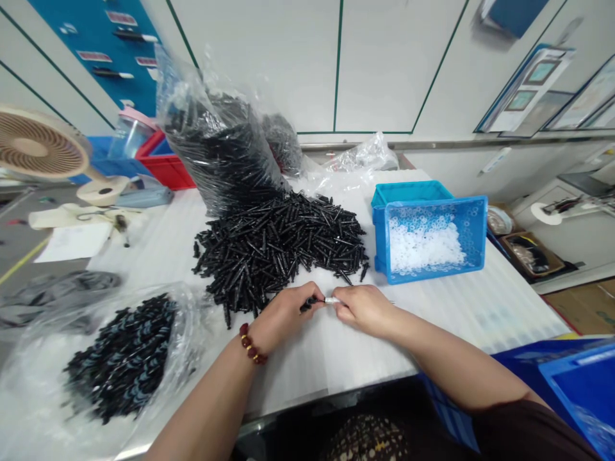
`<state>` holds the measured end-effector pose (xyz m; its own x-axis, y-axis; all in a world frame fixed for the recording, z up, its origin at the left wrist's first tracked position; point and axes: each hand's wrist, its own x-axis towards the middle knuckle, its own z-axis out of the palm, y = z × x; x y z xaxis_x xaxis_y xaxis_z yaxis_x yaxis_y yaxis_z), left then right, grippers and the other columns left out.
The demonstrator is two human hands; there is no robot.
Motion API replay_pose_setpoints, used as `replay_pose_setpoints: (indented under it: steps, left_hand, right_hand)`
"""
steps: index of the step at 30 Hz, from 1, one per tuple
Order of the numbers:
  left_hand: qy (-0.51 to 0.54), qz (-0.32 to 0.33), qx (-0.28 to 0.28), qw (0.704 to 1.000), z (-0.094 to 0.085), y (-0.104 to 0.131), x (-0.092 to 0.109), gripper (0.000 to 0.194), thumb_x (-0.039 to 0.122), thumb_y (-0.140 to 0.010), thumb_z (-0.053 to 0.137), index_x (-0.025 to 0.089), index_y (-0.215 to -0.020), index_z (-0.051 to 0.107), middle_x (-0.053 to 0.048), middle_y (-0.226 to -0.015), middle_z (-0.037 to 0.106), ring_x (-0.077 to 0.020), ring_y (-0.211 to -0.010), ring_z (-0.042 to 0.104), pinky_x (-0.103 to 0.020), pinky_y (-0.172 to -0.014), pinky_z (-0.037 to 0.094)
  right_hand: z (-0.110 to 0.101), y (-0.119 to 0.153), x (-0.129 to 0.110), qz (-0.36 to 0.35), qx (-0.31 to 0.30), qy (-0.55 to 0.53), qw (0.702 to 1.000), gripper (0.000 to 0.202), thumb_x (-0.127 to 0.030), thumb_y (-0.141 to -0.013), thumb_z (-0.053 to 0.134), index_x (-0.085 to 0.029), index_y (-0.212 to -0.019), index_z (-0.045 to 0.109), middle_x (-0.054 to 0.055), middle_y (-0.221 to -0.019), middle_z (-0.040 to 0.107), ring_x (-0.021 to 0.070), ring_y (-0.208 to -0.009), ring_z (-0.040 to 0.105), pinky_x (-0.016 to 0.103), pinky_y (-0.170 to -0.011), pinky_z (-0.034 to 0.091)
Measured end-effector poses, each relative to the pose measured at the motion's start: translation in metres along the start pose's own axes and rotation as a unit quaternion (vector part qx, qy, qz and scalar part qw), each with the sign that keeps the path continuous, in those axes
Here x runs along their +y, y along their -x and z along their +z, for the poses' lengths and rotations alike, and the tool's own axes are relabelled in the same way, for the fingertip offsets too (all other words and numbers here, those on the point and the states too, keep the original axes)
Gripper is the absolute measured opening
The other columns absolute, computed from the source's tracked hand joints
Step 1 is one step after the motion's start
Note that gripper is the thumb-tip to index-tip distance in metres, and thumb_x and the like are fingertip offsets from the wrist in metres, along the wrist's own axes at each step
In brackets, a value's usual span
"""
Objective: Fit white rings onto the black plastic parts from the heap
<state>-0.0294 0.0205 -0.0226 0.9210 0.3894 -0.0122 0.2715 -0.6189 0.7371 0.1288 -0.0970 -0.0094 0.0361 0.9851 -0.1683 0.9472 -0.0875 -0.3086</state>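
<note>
Patterned dark clothing [368,442] occupies the lower margin, below the near edge of a white-covered tabletop [298,378]. Above that edge, the left hand [288,308], its wrist ringed by a beaded bracelet [252,346], has its fingers clamped on black stock [310,303]; whether one part or several cannot be told. The right hand [362,309] has its fingers pinched together around a slender white piece [331,300]. Principal relation: the white piece lies between the two hands, its long axis running left to right, roughly in line with the tip of the black stock; their ends appear to meet, though the contact is too small to confirm. Just beyond the hands, nearer the left, lies a heap of black parts [283,243]; beyond the right hand stands a blue bin [435,278] of white rings [423,246], its mouth facing the person.
</note>
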Motion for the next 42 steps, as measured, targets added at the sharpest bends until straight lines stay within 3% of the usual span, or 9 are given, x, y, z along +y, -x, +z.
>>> replay_pose_setpoints:
  steps: [7,14,22,28,35,42]
  left_hand:
    - [0.001,0.025,0.014,1.0,0.0003,-0.0013,0.0008,0.013,0.026,-0.084,0.05,0.018,-0.089,0.059,0.004,-0.063,0.059,-0.0104,-0.055,0.051,-0.02,-0.056,0.038]
    - [0.018,0.036,0.033,0.999,-0.0069,-0.0027,0.0045,0.02,0.027,-0.085,0.048,0.019,-0.092,0.065,0.003,-0.06,0.059,-0.0112,-0.055,0.052,-0.022,-0.064,0.043]
    - [0.024,0.021,0.037,0.999,-0.0075,-0.0022,0.0041,0.021,0.028,-0.083,0.049,0.02,-0.091,0.066,0.003,-0.06,0.061,-0.0119,-0.054,0.053,-0.023,-0.063,0.044]
    - [0.03,0.029,0.023,0.999,-0.0065,-0.0015,0.005,0.019,0.025,-0.084,0.048,0.019,-0.093,0.065,0.003,-0.062,0.062,-0.0108,-0.053,0.053,-0.022,-0.064,0.044]
    - [0.025,0.03,0.022,0.999,-0.0059,-0.0006,0.0069,0.018,0.026,-0.085,0.05,0.019,-0.092,0.064,0.003,-0.059,0.061,-0.0111,-0.054,0.054,-0.021,-0.062,0.043]
    - [0.052,0.024,0.027,0.998,-0.0056,-0.0001,0.0032,0.024,0.032,-0.084,0.052,0.019,-0.099,0.066,0.001,-0.063,0.064,-0.0118,-0.056,0.055,-0.023,-0.067,0.045]
  right_hand:
    - [-0.0003,0.0006,0.0004,0.033,0.011,0.002,0.999,0.028,-0.039,-0.092,0.045,-0.019,-0.084,0.063,0.003,-0.074,0.064,0.0174,-0.069,0.056,0.026,-0.055,0.026]
    - [-0.0014,0.0006,0.0057,-0.026,0.011,-0.048,0.998,0.017,-0.018,-0.088,0.044,-0.017,-0.094,0.061,0.003,-0.085,0.064,0.0163,-0.075,0.056,0.025,-0.063,0.031]
    - [-0.0047,0.0006,0.0037,-0.023,-0.006,-0.051,0.998,0.016,-0.017,-0.088,0.046,-0.016,-0.094,0.061,0.004,-0.085,0.065,0.0169,-0.075,0.057,0.025,-0.062,0.031]
    - [-0.0028,0.0013,0.0026,-0.002,0.007,-0.023,1.0,0.017,-0.026,-0.09,0.048,-0.018,-0.088,0.063,0.003,-0.08,0.065,0.0162,-0.071,0.056,0.025,-0.057,0.025]
    - [-0.0017,0.0008,0.0003,0.039,0.016,-0.007,0.999,0.031,-0.042,-0.092,0.047,-0.018,-0.082,0.064,0.003,-0.074,0.064,0.0155,-0.068,0.055,0.025,-0.055,0.022]
    - [-0.001,-0.0006,0.0014,0.069,0.022,0.011,0.997,0.029,-0.043,-0.089,0.049,-0.02,-0.081,0.065,0.003,-0.074,0.065,0.0174,-0.069,0.057,0.025,-0.054,0.023]
